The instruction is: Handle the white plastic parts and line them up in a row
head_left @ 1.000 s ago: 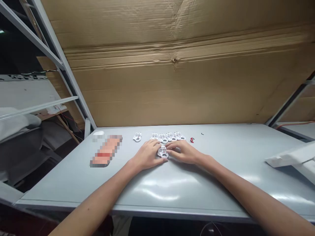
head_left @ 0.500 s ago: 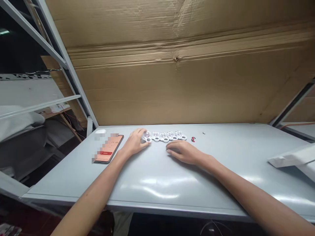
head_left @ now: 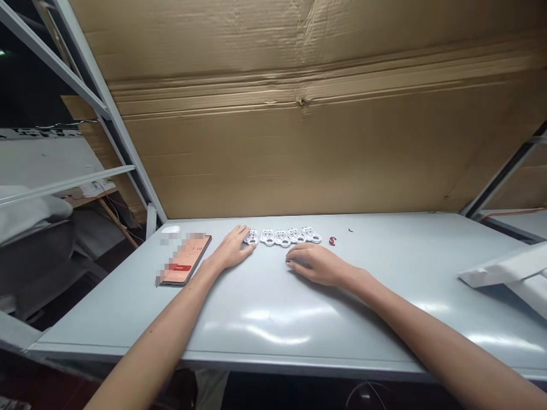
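Note:
Several small white flat pieces, each with a round hole, lie in a row near the back of the table. My left hand (head_left: 233, 249) has its thumb and fingers around the edges of the leftmost white piece (head_left: 252, 237), partly covering it; the piece lies on the table. A narrow gap parts it from the other white pieces (head_left: 282, 238), which sit close together. Just in front of that row rests my right hand (head_left: 314, 263), its fingers loosely bent and apart from the thumb, with nothing visible in them. A small red and black item (head_left: 332, 241) lies right of the row.
A phone (head_left: 188, 261) with a lit orange screen lies left of my left hand, with a small white object (head_left: 171, 230) behind it. A tiny dark bit (head_left: 351, 230) is at the back right. A white folded object (head_left: 491, 270) juts in at right. Cardboard (head_left: 299, 154) closes off the back.
The leftmost white piece has shifted slightly left with my left hand, widening the gap beside it. My right hand stays almost in place. The whole view has moved a little.

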Action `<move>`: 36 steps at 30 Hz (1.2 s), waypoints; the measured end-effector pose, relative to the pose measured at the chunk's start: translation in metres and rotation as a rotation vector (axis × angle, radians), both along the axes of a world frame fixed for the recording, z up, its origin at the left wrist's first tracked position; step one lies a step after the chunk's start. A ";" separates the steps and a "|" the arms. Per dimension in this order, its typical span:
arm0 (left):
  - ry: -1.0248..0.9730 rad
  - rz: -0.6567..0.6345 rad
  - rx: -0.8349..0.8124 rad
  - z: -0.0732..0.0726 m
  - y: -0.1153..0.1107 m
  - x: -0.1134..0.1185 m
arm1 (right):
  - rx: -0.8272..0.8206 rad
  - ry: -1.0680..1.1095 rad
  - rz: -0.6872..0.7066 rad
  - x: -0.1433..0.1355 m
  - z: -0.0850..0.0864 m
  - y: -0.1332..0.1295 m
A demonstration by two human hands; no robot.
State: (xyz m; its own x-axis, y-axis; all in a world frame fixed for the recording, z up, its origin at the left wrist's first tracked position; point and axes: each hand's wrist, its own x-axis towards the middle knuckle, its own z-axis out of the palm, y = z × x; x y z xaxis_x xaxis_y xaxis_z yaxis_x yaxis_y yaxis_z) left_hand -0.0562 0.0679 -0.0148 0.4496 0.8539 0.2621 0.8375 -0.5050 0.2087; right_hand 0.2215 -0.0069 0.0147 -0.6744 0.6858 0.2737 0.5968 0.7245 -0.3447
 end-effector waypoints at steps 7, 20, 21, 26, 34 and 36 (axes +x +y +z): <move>0.016 0.034 -0.022 0.000 0.000 0.000 | 0.014 0.045 -0.015 0.004 -0.003 0.005; -0.083 -0.286 0.162 0.021 -0.036 0.037 | -0.104 -0.079 -0.738 0.076 0.010 0.037; -0.050 -0.301 0.134 0.020 -0.037 0.038 | -0.099 -0.086 -0.732 0.076 0.009 0.037; 0.032 -0.325 0.059 0.019 -0.036 0.036 | -0.111 -0.144 -0.722 0.070 0.006 0.035; 0.017 -0.350 0.092 0.022 -0.038 0.038 | -0.122 -0.159 -0.783 0.069 0.010 0.035; -0.004 -0.367 0.104 0.023 -0.040 0.040 | -0.092 -0.161 -0.797 0.071 0.008 0.037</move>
